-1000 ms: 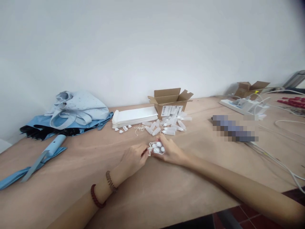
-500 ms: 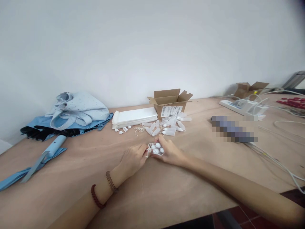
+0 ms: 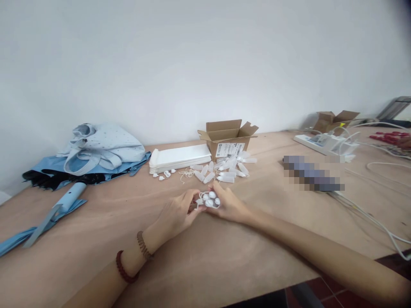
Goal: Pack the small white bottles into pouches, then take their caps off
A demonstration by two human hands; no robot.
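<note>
Near the centre of the frame, a bunch (image 3: 209, 202) of white-topped pieces is held by the right hand (image 3: 228, 202), its fingers closed around the side. At the bunch's left edge, a cord (image 3: 198, 205) is met by the left hand (image 3: 178, 210), whose fingers are partly curled with a gap showing; whether the cord is gripped cannot be told. Just above the hands, loose bottles (image 3: 226, 179) are scattered on the surface (image 3: 205, 261), below an open box (image 3: 227, 137) and a white stack (image 3: 181, 156).

A tan table (image 3: 199, 256) carries loose bottles (image 3: 227, 179), cardboard box (image 3: 227, 137), umbrella (image 3: 71, 197)
</note>
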